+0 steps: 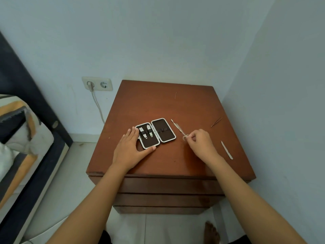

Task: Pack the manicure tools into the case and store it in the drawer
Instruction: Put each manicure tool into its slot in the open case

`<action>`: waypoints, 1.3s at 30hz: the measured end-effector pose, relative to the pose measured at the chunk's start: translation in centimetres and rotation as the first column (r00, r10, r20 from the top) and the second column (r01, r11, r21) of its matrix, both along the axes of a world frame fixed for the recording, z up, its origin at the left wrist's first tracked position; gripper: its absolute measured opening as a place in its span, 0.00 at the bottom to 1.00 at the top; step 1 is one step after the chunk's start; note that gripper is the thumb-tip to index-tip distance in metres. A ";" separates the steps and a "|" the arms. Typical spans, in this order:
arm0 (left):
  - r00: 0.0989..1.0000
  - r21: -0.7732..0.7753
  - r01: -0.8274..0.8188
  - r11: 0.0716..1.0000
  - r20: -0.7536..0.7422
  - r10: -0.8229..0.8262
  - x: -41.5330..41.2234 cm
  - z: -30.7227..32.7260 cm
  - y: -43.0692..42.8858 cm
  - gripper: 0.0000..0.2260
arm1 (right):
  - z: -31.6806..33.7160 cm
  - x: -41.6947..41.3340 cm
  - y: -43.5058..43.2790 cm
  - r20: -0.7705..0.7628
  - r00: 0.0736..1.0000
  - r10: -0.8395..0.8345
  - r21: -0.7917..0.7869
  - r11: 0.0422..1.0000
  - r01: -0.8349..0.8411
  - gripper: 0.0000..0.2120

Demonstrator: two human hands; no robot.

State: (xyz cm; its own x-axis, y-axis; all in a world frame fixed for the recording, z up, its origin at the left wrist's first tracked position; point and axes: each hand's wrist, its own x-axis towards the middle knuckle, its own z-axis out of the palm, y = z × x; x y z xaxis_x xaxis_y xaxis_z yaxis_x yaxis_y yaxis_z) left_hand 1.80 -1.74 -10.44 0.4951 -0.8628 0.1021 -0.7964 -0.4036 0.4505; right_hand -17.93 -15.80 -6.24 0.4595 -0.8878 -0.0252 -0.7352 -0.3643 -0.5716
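Brown-lined case lies open flat near the middle of the bench, two halves side by side, white rim. Left half holds two clippers strapped in, points toward the front edge. Right half shows only its dark loops.

Left hand lies flat on the bench against the case's left side, fingers pressed together along the left rim, thumb spread out along the case's front end.

Right hand sits just right of the case, fingers pinching the looped end of small scissors. Blades point toward the back-left; whether the tips touch the bench, cannot tell.

Nail file lies flat near the right edge, right of the right hand and apart from it. Tweezers lie further back toward the right edge, well apart from the case.

Drawers on the bench's front face are all shut.

Wall socket sits left of the bench with a cable plugged in. Bed at far left. Bare foot on the floor below the front edge.
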 end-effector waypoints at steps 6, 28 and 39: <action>0.998 0.039 0.067 0.997 -0.003 -0.067 0.0 -0.2 1.1 0.49 | 0.6 4.1 4.5 -0.037 0.968 0.248 0.000 0.969 -0.248 0.09; 0.990 0.051 0.114 0.992 0.082 -0.118 -0.1 -0.4 1.8 0.40 | 0.7 8.2 6.3 -0.269 0.928 0.258 -0.177 0.934 -0.311 0.09; 0.989 0.076 0.121 0.990 0.080 -0.127 -0.2 -0.2 2.0 0.37 | -2.0 6.6 6.1 -0.089 0.921 0.379 -0.386 0.839 -0.383 0.12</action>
State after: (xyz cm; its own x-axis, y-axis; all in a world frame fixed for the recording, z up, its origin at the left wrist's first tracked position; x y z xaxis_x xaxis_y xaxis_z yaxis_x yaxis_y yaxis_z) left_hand 1.60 0.22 -10.64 0.3756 -0.9237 0.0757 -0.8762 -0.3273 0.3539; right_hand -11.30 -9.71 -8.21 0.7650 -0.5805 0.2790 -0.4963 -0.8074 -0.3190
